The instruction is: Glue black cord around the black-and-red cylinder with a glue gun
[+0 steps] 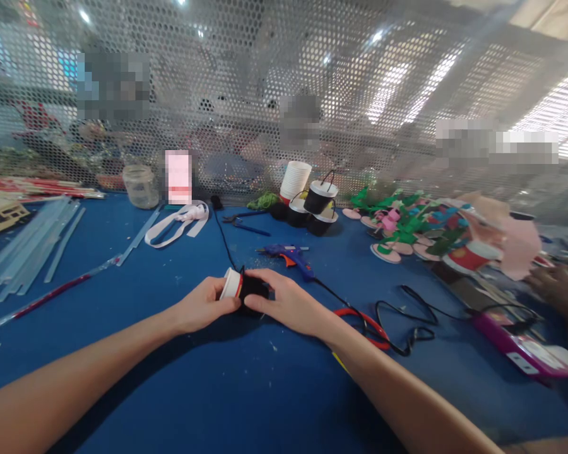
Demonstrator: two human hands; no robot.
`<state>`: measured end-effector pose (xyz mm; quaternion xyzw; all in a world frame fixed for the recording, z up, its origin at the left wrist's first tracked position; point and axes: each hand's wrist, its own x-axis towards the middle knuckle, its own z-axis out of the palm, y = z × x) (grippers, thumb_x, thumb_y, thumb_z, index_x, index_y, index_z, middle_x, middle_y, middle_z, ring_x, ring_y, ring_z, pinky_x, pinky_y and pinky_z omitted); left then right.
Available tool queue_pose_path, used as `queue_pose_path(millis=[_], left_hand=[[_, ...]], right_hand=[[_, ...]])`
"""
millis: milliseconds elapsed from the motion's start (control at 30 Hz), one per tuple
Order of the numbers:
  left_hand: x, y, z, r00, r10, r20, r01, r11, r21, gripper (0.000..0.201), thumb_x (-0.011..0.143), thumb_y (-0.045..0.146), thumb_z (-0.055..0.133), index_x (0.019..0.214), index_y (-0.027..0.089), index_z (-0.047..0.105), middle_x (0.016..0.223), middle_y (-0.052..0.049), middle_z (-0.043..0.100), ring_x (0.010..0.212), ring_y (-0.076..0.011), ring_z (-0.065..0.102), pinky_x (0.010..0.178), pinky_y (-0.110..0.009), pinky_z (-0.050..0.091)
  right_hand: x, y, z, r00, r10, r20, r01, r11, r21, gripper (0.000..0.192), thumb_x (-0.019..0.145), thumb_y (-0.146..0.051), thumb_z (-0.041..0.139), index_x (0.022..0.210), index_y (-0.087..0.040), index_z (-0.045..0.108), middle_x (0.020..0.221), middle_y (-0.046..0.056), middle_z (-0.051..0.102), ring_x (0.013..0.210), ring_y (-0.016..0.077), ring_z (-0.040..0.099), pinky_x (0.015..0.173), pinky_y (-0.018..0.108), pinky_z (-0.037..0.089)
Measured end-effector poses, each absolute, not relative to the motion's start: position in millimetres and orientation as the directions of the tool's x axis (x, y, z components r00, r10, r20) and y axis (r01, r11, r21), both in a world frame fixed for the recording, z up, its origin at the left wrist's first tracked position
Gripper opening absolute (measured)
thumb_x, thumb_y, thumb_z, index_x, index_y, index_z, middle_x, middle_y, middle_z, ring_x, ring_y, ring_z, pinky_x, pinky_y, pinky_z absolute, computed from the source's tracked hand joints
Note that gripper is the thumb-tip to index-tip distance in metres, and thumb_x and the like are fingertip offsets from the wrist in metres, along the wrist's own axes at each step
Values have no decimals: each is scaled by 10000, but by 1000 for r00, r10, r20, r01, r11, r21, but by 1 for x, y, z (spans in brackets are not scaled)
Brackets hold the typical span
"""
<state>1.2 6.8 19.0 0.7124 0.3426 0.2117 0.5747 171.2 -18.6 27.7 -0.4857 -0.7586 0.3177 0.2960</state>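
Note:
Between my hands lies a small paper cup on its side, its lower part wrapped in black yarn, a white and red band showing toward the left. My left hand grips the cup's white end with thumb and fingers. Around the black-wrapped end, my right hand is closed, fingers on top and thumb at the near side. A black yarn strand runs from the cup up to a small black bundle. Just beyond my right hand rests a blue glue gun.
Pliers, stacked white cups and several black-wrapped cups stand at the back. Glue sticks and white ribbon lie left. Green and pink craft pieces, a cable, a purple power strip and another person's hand are right.

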Motion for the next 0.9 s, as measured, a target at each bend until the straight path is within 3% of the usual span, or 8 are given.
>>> queue_pose_path(millis=[100,200,433,567,700,767,833,900], left_hand=[[1,5,19,693,714,-105,265,-116,957,122,649,214,433,692,110,479,574,53,368,523,-62,315,493,-183,269],[1,3,19,718,685,-119,296,-146,944,110,653,218,426,675,115,458,556,58,335,505,-59,290,472,-183,249],[1,3,15,736,674,-62,272,-211,939,186,686,285,430,582,143,370,514,65,281,472,-52,239,434,-185,206],[1,5,12,737,674,-44,261,-223,939,230,698,329,428,575,147,359,499,69,276,462,-51,236,420,-181,204],[0,5,13,735,675,-64,283,-219,934,238,701,332,425,572,141,365,513,66,283,474,-50,240,430,-176,207],[-1,5,13,727,682,-80,293,-203,934,214,704,317,424,601,130,403,536,57,314,495,-55,264,447,-176,226],[-1,5,13,720,688,-90,299,-191,935,200,709,309,420,632,126,438,551,51,338,509,-61,283,457,-175,241],[-1,6,13,712,696,-93,301,-184,936,194,712,306,421,647,128,457,554,50,350,511,-63,294,460,-175,250]], right_hand=[[167,-11,27,-295,952,84,481,224,-848,306,755,-360,444,934,-137,554,933,81,598,825,159,551,733,299,421],[160,-3,26,-231,970,77,429,172,-887,217,724,-325,486,797,-138,569,790,50,608,705,132,553,659,269,433],[142,4,41,-241,962,129,405,220,-888,122,695,-263,503,715,-153,554,726,17,587,633,103,526,613,238,419],[133,9,46,-363,908,209,481,375,-792,96,695,-222,506,695,-152,572,799,31,603,750,122,535,686,241,397],[153,19,51,-366,903,226,604,415,-681,171,751,-231,426,725,-169,583,725,16,621,681,120,551,625,230,392],[178,24,54,-216,942,256,739,329,-588,191,762,-249,402,709,-175,569,688,16,616,639,124,556,600,233,385],[206,28,53,-19,974,225,826,142,-545,216,780,-258,352,720,-179,544,661,17,609,569,116,555,558,226,381],[230,30,46,92,974,206,893,11,-450,171,751,-230,385,710,-180,544,681,37,608,625,144,563,587,245,373]])
